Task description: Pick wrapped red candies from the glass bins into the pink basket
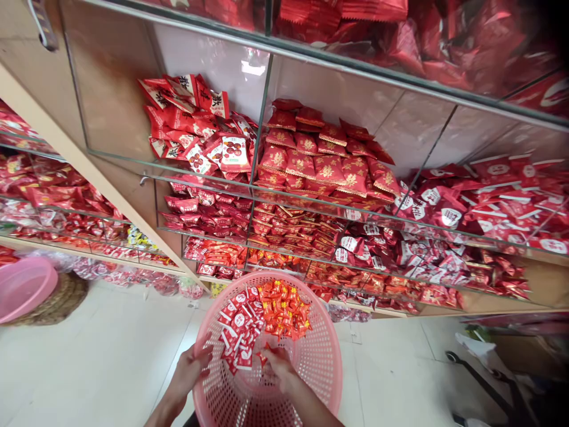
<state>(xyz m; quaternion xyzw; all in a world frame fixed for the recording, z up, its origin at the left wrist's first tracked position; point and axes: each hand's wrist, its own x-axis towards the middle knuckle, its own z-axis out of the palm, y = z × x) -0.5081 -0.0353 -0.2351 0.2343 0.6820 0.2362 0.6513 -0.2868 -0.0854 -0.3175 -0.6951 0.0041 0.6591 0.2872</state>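
Observation:
A round pink plastic basket (331,362) with perforated sides is in front of me, low in the view. Inside it, red-and-white wrapped candies (240,326) lie in a pile on the left, and orange-red wrapped candies (284,308) with yellow characters are heaped on the right. My left hand (189,373) is closed over the basket's left rim. Reaching inside, my right hand (280,367) has its fingers closed on a small red wrapped candy (263,356), beside the red-and-white pile. My fingers partly cover that candy.
Glass-fronted shelves hold stacked red packets (315,160), white-and-red packets (222,148) and more packets (502,196). A pink basin (29,290) rests on a woven basket (60,302) at left. Dark chair-like legs (484,385) stand at lower right on the tiled floor (124,350).

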